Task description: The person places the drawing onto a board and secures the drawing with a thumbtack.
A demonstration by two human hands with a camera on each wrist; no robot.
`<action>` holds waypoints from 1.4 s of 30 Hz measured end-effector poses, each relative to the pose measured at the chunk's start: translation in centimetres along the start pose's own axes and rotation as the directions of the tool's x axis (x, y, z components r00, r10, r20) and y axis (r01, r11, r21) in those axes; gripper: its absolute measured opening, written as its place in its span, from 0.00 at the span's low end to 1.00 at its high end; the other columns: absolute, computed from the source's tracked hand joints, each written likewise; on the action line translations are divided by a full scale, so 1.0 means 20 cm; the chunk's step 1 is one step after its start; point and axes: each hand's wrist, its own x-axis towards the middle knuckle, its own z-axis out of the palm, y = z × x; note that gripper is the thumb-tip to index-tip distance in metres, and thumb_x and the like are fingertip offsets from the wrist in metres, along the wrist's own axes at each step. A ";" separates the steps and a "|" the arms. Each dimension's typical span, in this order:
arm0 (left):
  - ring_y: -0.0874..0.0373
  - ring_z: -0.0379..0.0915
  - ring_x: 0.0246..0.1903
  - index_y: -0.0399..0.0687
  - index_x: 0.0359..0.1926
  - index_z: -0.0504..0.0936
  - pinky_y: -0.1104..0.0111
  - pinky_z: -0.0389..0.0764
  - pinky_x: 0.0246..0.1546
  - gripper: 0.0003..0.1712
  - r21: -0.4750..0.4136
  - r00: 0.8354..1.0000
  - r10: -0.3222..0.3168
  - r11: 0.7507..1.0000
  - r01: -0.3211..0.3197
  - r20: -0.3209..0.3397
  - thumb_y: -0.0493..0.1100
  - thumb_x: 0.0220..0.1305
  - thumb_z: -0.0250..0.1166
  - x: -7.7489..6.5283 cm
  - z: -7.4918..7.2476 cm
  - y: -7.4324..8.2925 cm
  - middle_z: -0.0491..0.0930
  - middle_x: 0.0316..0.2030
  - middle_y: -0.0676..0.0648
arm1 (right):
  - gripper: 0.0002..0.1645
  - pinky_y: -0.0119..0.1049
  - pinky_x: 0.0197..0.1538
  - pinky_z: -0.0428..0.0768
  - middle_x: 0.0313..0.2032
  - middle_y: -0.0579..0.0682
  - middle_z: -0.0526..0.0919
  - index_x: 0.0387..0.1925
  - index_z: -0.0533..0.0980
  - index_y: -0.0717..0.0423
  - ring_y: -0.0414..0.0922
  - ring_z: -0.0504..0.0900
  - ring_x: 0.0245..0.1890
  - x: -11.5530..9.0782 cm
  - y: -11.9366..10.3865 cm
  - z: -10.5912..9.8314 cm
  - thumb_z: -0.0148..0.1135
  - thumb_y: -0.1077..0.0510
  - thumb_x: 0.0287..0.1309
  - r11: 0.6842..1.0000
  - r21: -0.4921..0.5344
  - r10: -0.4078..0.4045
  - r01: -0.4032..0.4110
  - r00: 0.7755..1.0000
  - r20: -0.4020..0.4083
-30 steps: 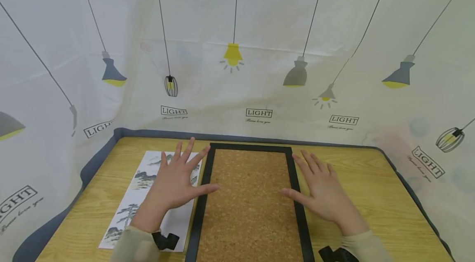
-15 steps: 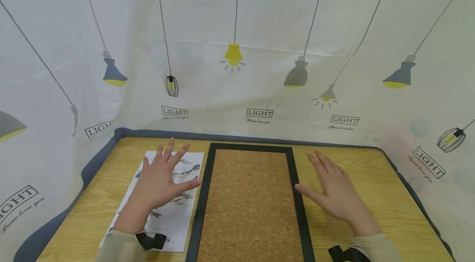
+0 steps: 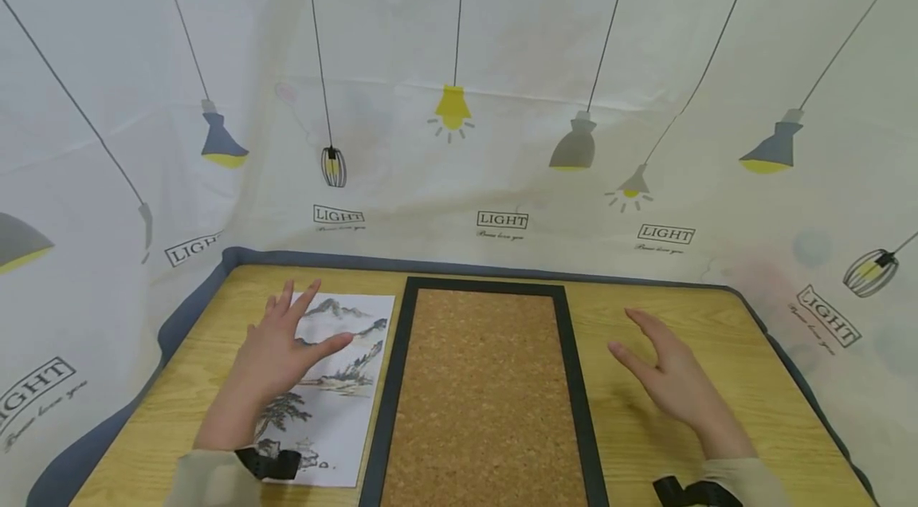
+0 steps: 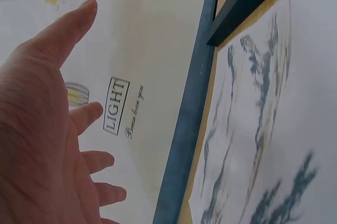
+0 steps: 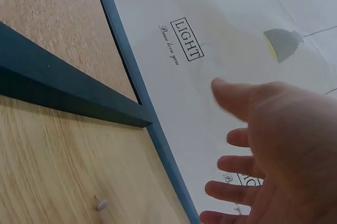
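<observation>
A corkboard (image 3: 488, 395) with a black frame (image 3: 571, 363) lies in the middle of the table. To its left is a white sheet of paper (image 3: 344, 427) printed with an ink landscape of mountains and pine trees. My left hand (image 3: 268, 359) hovers over that sheet's left part with fingers spread, holding nothing, and hides some of the print. Right of the frame, above bare wood, my right hand (image 3: 681, 387) hovers apart from everything, thumb and fingers extended. A small pale pushpin (image 5: 101, 203) lies on the wood in the right wrist view; the head view does not show it.
A wood-grain table (image 3: 760, 387) carries everything, with a dark blue-grey edge (image 3: 645, 278) along its back. Behind it hangs a white cloth (image 3: 402, 37) printed with lamps and the word LIGHT. Black camera straps (image 3: 268, 463) sit on both wrists.
Both hands have moved outward from the corkboard, the left hand leftward over the sheet and the right hand rightward over the wood. The board and sheet have stayed put.
</observation>
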 end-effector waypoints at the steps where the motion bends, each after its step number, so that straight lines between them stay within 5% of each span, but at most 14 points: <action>1: 0.20 0.33 0.77 0.56 0.87 0.46 0.16 0.43 0.61 0.65 -0.006 1.000 -0.017 1.000 0.017 0.008 0.80 0.62 0.64 0.00 0.00 -0.02 0.36 0.83 0.30 | 0.45 0.74 0.64 0.69 0.76 0.72 0.61 0.80 0.59 0.66 0.74 0.64 0.71 0.00 0.01 0.00 0.58 0.41 0.79 1.000 0.001 0.001 -0.001 1.000 0.000; 8: 0.14 0.34 0.73 0.52 0.86 0.33 0.17 0.55 0.58 0.72 -0.035 0.982 -0.162 0.986 0.166 0.095 0.82 0.62 0.62 -0.04 -0.02 -0.14 0.29 0.79 0.22 | 0.33 0.60 0.54 0.84 0.66 0.70 0.75 0.71 0.71 0.69 0.67 0.80 0.59 -0.03 0.08 0.01 0.66 0.53 0.75 0.998 0.059 -0.024 0.020 0.998 0.062; 19: 0.14 0.35 0.73 0.42 0.85 0.30 0.24 0.50 0.67 0.77 -0.117 0.931 -0.329 0.930 0.349 0.160 0.75 0.60 0.70 -0.08 -0.01 -0.26 0.30 0.77 0.19 | 0.20 0.48 0.49 0.86 0.54 0.62 0.85 0.60 0.81 0.70 0.53 0.85 0.48 -0.07 0.15 0.03 0.69 0.66 0.69 0.993 0.097 0.053 -0.072 0.981 0.184; 33: 0.17 0.48 0.71 0.25 0.81 0.46 0.31 0.55 0.70 0.75 -0.118 0.889 -0.452 0.881 0.458 0.077 0.51 0.48 0.87 -0.10 0.00 -0.29 0.51 0.73 0.16 | 0.11 0.34 0.41 0.84 0.40 0.49 0.89 0.47 0.87 0.64 0.44 0.85 0.38 -0.11 0.21 0.08 0.74 0.68 0.62 0.989 0.096 0.098 -0.114 0.983 0.157; 42: 0.17 0.53 0.68 0.18 0.75 0.56 0.32 0.61 0.67 0.69 -0.083 0.868 -0.492 0.864 0.497 0.071 0.53 0.48 0.87 -0.12 0.02 -0.28 0.57 0.67 0.14 | 0.10 0.34 0.41 0.83 0.37 0.45 0.89 0.36 0.89 0.54 0.44 0.84 0.39 -0.12 0.23 0.13 0.74 0.71 0.59 0.990 0.064 0.117 -0.125 0.986 0.121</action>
